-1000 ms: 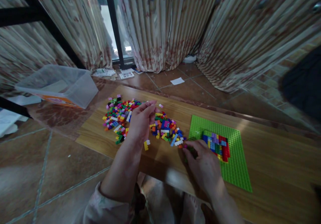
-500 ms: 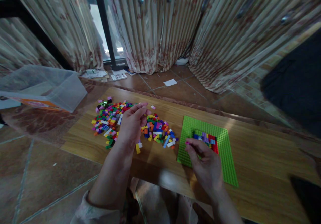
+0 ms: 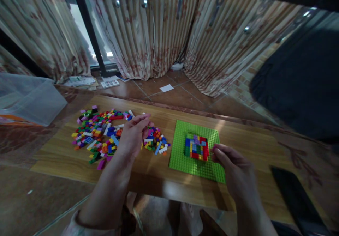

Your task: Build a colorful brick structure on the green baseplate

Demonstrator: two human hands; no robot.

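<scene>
Head view: orange label (image 3: 13, 120) illegible; right fingers (image 3: 221, 152) pinch a brick (image 3: 213, 150), left fingers (image 3: 139, 122) curled, hold unclear.

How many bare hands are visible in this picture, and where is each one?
2. The left bare hand is over loose multicoloured plastic bricks; the right bare hand is at the right edge of the flat green studded baseplate.

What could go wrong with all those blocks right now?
The right hand is close beside the colourful brick build on the green baseplate, so a bump might knock bricks loose. The left hand is near the loose bricks, so a careless sweep could scatter some. One pink brick lies on the near side of the pile, so a big nudge might send it off the table.
</scene>
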